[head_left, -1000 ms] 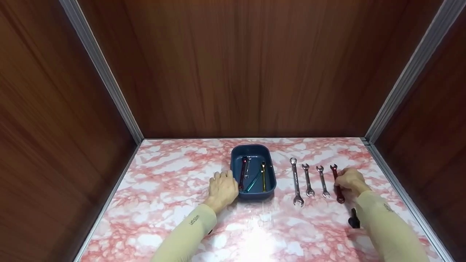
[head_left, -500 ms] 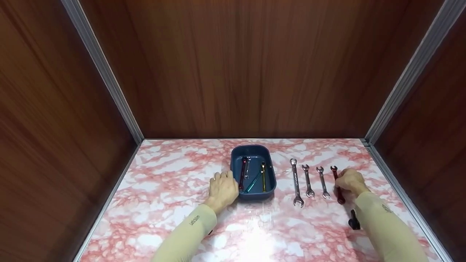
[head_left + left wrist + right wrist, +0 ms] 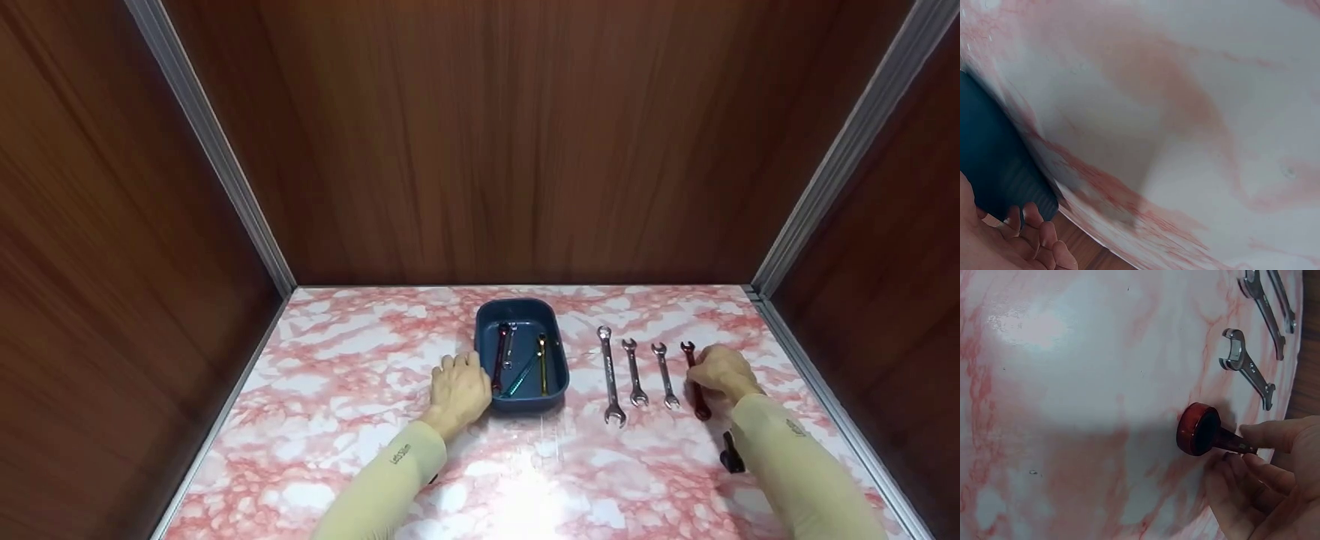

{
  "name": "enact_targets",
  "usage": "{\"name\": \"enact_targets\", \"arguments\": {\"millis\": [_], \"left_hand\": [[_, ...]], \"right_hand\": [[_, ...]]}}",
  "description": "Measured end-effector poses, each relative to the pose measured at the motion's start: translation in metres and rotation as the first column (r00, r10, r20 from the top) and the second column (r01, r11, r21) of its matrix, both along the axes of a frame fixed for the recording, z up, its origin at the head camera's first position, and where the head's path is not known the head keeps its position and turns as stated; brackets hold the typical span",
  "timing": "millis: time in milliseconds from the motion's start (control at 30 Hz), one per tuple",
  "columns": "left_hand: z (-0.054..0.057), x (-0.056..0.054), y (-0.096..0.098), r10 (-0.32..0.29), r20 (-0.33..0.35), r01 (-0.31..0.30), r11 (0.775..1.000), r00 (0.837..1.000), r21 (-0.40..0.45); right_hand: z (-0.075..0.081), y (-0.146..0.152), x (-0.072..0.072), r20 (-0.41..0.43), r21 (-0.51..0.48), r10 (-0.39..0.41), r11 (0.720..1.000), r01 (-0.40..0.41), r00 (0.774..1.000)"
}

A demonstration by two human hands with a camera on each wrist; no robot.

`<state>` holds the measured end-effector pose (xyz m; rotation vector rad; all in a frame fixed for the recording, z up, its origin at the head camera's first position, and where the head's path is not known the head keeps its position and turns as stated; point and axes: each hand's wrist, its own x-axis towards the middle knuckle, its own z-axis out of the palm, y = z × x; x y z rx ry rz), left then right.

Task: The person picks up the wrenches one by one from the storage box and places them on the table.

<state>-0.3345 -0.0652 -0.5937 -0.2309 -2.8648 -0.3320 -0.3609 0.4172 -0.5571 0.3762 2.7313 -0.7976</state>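
A dark blue tray (image 3: 522, 405) holds several wrenches, among them a red wrench (image 3: 500, 358), a teal wrench (image 3: 524, 375) and a yellow wrench (image 3: 544, 367). My left hand (image 3: 458, 391) lies against the tray's left side near its front corner; in the left wrist view its loosely bent fingers (image 3: 1047, 233) are by the tray wall (image 3: 999, 146). On the right, my right hand (image 3: 724, 370) pinches the shaft of a red combination wrench (image 3: 701, 406) between thumb and fingers. Its ring end (image 3: 1198, 429) points toward the camera in the right wrist view.
Three silver wrenches lie in a row between tray and right hand: a long one (image 3: 610, 379), a shorter one (image 3: 634, 373) and another (image 3: 666, 376). The marbled tabletop (image 3: 360, 360) is bounded by brown wood-look panels (image 3: 480, 150) and metal rails.
Hardly anything differs. The right hand and the red combination wrench shift only very slightly; the left hand and tray stay still.
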Motion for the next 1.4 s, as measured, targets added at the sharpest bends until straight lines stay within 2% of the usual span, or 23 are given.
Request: {"name": "enact_targets", "arguments": {"millis": [100,467,733,767,900,1133,1400], "left_hand": [[-0.001,0.000,0.000,0.001,0.003,-0.001,1.000,1.000,0.003],[0.001,0.001,0.001,0.001,0.008,-0.001,1.000,1.000,0.006],[0.001,0.001,0.001,0.000,-0.006,0.000,1.000,1.000,-0.005],[0.001,0.001,0.001,-0.001,-0.007,0.001,1.000,1.000,-0.005],[0.002,0.001,0.001,0.002,-0.001,-0.002,1.000,1.000,-0.004],[0.002,0.000,0.001,0.004,0.015,-0.004,1.000,1.000,-0.018],[0.000,-0.001,0.000,0.008,0.025,-0.008,1.000,1.000,-0.022]], "right_hand": [[0.002,-0.001,0.001,0.019,-0.001,-0.012,1.000,0.012,1.000],[0.012,-0.007,-0.008,-0.043,0.153,0.040,0.988,-0.033,0.998],[0.014,-0.020,-0.019,-0.040,0.168,0.086,0.983,-0.079,0.995],[0.010,-0.018,-0.024,-0.054,0.176,0.094,0.981,-0.083,0.994],[0.009,-0.026,-0.029,-0.079,0.175,0.110,0.980,-0.095,0.991],[0.022,-0.047,-0.019,-0.103,0.175,0.144,0.977,-0.124,0.984],[0.023,-0.067,-0.021,-0.121,0.169,0.149,0.977,-0.128,0.981]]}}
